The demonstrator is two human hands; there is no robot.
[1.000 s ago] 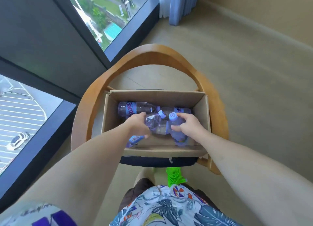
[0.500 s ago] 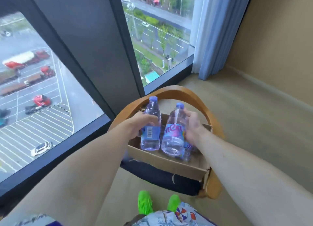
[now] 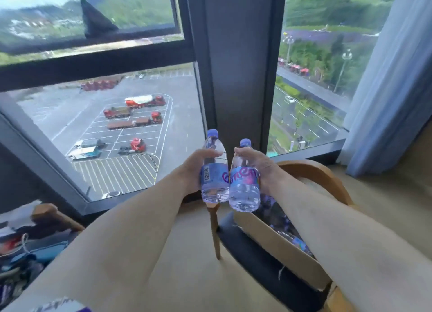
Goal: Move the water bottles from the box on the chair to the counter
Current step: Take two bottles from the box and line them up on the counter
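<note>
- Two water bottles are up in the air in front of the window, one in each hand, both upright with blue caps on top
- left hand wraps its fingers round the left bottle at the label and shoulder — thumb across the front, barcode side of the label facing the camera
- right hand grips the right bottle from its right side, fingers curled over the shoulder just under the cap
- the two bottles touch side by side at their labels; the right one hangs a little lower than the left
- both are held above the near left corner of the cardboard box, clear of its rim
- the box sits on the dark seat cushion of a wooden chair with a curved backrest — more bottles lie inside it, blurred, partly hidden by the right forearm
- window behind the hands looks down on a parking lot with trucks; a dark pillar splits it from a second pane
- pale blue curtain hangs at the right edge
- a blurred heap of belongings lies at the lower left beside another wooden piece
- no counter shows in the head view
</note>
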